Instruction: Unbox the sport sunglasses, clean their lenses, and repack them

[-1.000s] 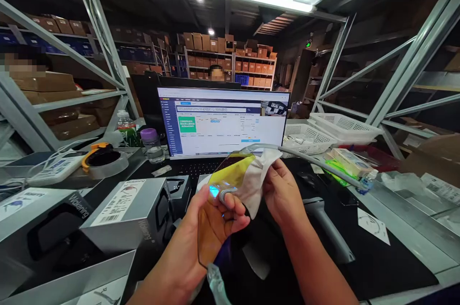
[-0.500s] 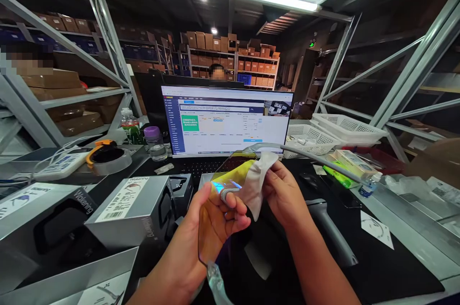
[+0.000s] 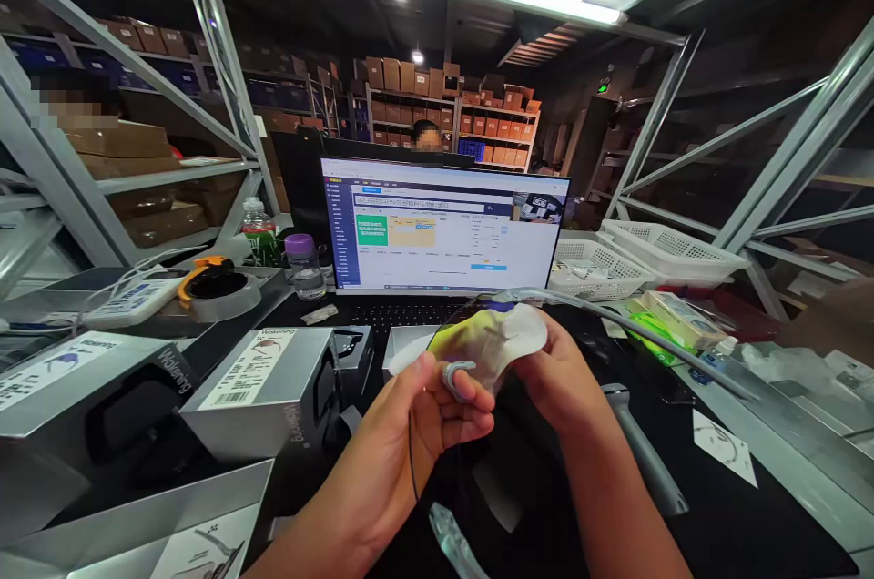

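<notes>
My left hand (image 3: 416,429) is closed on a pair of glasses (image 3: 454,538) near the grey nose piece, in front of the monitor. The lens shows yellow at its upper part, and one temple extends to the right over the desk while the other hangs toward me. A white cloth (image 3: 515,338) covers the lens's right part. My right hand (image 3: 556,374) pinches this cloth against the glasses; its fingertips are mostly hidden behind the cloth.
Silver boxes (image 3: 256,397) with glasses pictures stand at left, near a tape dispenser (image 3: 217,286) and bottles. A lit monitor (image 3: 443,233) and keyboard are ahead. At right lie a barcode scanner (image 3: 645,452), a card (image 3: 724,447) and white baskets (image 3: 673,251). Two people are beyond.
The glasses have turned so the lens is seen more edge-on. The cloth has spread further over the lens, and my right hand has shifted slightly right and down. The view has shifted slightly.
</notes>
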`<state>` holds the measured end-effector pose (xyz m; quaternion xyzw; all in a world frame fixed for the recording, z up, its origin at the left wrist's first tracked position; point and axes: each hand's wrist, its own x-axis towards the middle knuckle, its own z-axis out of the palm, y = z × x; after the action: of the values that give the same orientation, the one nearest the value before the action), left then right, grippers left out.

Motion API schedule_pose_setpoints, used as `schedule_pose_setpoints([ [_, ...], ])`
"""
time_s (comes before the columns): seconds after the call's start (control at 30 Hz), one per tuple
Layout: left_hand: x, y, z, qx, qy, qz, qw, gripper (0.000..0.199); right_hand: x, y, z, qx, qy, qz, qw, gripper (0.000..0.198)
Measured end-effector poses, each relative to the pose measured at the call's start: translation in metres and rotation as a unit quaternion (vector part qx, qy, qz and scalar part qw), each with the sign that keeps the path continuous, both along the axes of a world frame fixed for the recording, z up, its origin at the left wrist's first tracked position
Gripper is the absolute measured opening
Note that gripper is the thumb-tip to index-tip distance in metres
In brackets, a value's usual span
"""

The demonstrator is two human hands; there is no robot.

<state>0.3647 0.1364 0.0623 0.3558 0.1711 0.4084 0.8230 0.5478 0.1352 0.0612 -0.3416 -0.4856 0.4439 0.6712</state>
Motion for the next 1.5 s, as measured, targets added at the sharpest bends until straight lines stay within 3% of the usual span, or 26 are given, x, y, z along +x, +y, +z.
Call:
schedule_pose_setpoints([
  [0.13, 0.005, 0.000, -0.007, -0.008, -0.009, -0.017, 1.000, 0.040, -0.014, 0.006, -0.007, 0.007, -0.014, -0.010, 1.000, 0.034],
  [0.27, 0.007, -0.002, -0.008, -0.028, -0.027, -0.022, 0.999, 0.040, -0.026, 0.004, -0.005, 0.050, -0.038, -0.101, 0.993, 0.044],
  [0.43, 0.009, 0.000, -0.004, -0.036, -0.032, -0.037, 0.998, 0.042, -0.035, -0.004, -0.011, 0.105, -0.101, -0.215, 0.966, 0.032],
  [0.53, 0.011, 0.000, -0.006, -0.051, -0.032, -0.036, 0.998, 0.042, -0.030, 0.000, -0.022, 0.148, -0.185, -0.299, 0.924, 0.023],
  [0.6, 0.011, 0.000, -0.007, -0.057, -0.035, -0.034, 0.997, 0.042, -0.019, 0.007, -0.025, 0.167, -0.237, -0.390, 0.874, 0.017],
  [0.67, 0.009, -0.002, -0.005, -0.058, -0.035, -0.033, 0.997, 0.042, -0.002, 0.013, -0.023, 0.166, -0.259, -0.487, 0.818, 0.014],
  [0.73, 0.006, -0.003, 0.000, -0.055, -0.031, -0.028, 0.998, 0.043, 0.017, 0.015, -0.015, 0.138, -0.255, -0.531, 0.796, 0.013],
  [0.9, 0.004, -0.003, 0.012, -0.064, -0.013, -0.004, 0.998, 0.051, 0.053, 0.002, 0.008, 0.079, -0.197, -0.416, 0.884, 0.023],
  [1.0, 0.004, -0.003, 0.013, -0.076, -0.005, 0.000, 0.997, 0.053, 0.074, -0.010, 0.012, 0.080, -0.191, -0.384, 0.900, 0.031],
  [1.13, 0.003, -0.003, 0.013, -0.072, -0.005, -0.005, 0.997, 0.051, 0.111, -0.008, 0.006, 0.047, -0.267, -0.393, 0.879, 0.043],
  [1.33, 0.003, -0.001, 0.011, -0.065, 0.005, -0.005, 0.998, 0.047, 0.135, 0.019, -0.019, -0.114, -0.491, -0.362, 0.784, 0.049],
  [1.5, 0.003, 0.002, 0.009, -0.055, 0.018, -0.002, 0.998, 0.043, 0.120, 0.017, -0.025, -0.120, -0.521, -0.277, 0.799, 0.039],
])
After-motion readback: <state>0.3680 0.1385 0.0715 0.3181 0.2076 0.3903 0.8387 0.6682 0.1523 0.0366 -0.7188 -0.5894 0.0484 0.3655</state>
